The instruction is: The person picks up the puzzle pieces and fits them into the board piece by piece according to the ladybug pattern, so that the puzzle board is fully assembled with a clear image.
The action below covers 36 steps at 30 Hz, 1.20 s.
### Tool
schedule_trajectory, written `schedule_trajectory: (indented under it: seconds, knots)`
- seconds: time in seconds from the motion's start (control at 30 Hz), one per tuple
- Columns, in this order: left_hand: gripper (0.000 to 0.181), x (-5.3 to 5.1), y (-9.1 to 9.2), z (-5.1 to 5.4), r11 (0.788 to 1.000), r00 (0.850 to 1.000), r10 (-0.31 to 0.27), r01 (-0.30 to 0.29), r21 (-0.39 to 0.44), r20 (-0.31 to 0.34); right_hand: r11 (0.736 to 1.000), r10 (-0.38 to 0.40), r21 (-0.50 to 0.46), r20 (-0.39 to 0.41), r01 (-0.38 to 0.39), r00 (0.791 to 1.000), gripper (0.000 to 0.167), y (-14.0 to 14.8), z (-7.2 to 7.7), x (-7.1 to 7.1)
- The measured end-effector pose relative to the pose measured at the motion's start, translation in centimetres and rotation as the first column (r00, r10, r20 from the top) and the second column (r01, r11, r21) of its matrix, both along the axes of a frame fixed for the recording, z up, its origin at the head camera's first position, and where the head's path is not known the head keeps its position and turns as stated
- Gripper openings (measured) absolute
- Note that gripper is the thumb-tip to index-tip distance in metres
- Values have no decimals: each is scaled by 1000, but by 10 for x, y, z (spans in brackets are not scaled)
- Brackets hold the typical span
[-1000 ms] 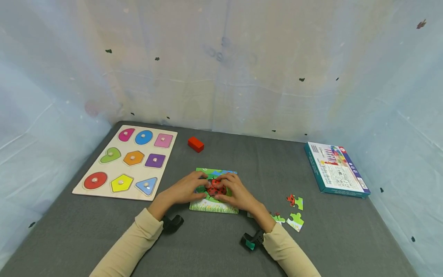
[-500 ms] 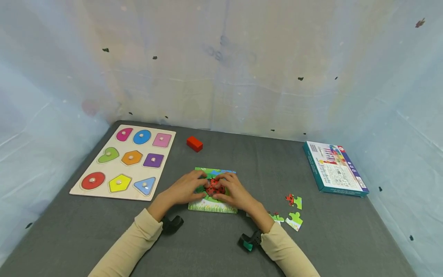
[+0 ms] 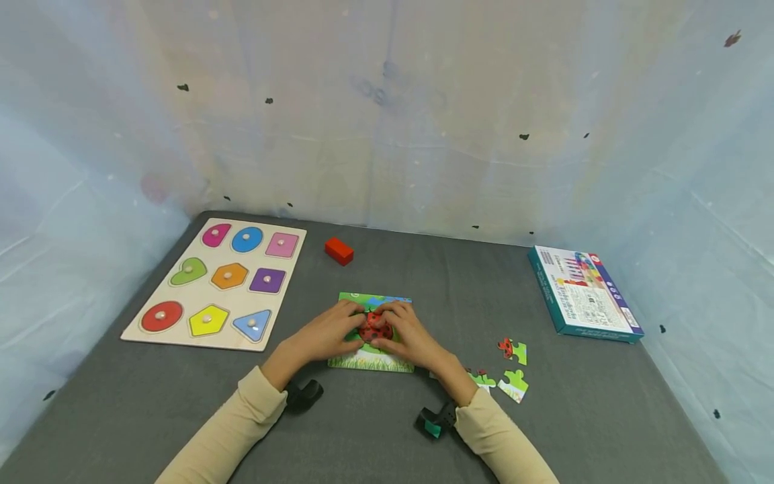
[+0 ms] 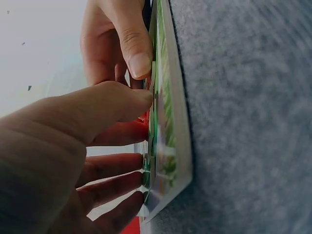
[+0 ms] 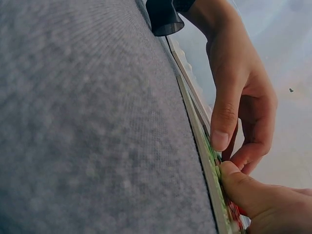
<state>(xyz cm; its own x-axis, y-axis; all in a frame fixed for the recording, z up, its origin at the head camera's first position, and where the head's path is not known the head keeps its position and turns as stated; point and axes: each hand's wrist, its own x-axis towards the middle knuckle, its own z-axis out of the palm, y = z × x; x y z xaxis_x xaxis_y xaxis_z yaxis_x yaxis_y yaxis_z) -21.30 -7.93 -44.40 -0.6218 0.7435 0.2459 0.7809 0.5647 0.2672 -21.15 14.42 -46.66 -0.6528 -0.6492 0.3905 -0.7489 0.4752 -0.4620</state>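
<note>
A square picture-puzzle board (image 3: 371, 361) with a ladybug (image 3: 376, 331) lies flat on the grey table. Both hands are over it. My left hand (image 3: 323, 336) touches the left part, its fingers spread and fairly straight in the left wrist view, with the thumb on the near side. From the right, my right hand (image 3: 417, 339) rests fingertips and thumb on the ladybug area. In the left wrist view, a thin raised puzzle layer (image 4: 154, 122) shows under the fingertips, above the board. Much of the picture is covered by the fingers.
Loose puzzle pieces lie to the right: a ladybug piece (image 3: 512, 351), a green-and-white piece (image 3: 512, 385) and others (image 3: 482, 379) partly behind the right forearm. A wooden shape board (image 3: 202, 296) is at left, a red block (image 3: 339, 251) behind, a box (image 3: 586, 292) at right.
The head view has drifted slightly. My left hand and forearm have shifted a little to the right over the board; the right hand stays nearly in place on the ladybug.
</note>
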Motion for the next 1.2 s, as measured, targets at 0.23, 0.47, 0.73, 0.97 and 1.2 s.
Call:
schedule_trajectory:
  seconds: [0.23, 0.47, 0.73, 0.97, 1.2]
  knots:
    - [39, 1, 0, -1, 1000, 997, -6, 4, 19, 83, 1000, -8, 18, -2, 8, 1000, 23, 1, 2, 1]
    - [60, 2, 1, -3, 1000, 989, 11, -10, -1, 146, 1000, 14, -23, 56, -13, 998, 24, 3, 5, 1]
    - [86, 3, -1, -2, 997, 987, 47, -36, -70, 156, 990, -23, -132, 145, 42, 989, 32, 14, 14, 0]
    - [80, 5, 1, 0, 996, 990, 42, -30, -90, 136, 983, -40, -170, 145, 65, 989, 54, 51, 26, 9]
    - [78, 7, 0, 1, 997, 988, 44, -34, -76, 145, 974, -148, -153, 141, 170, 979, 65, 91, 48, 35]
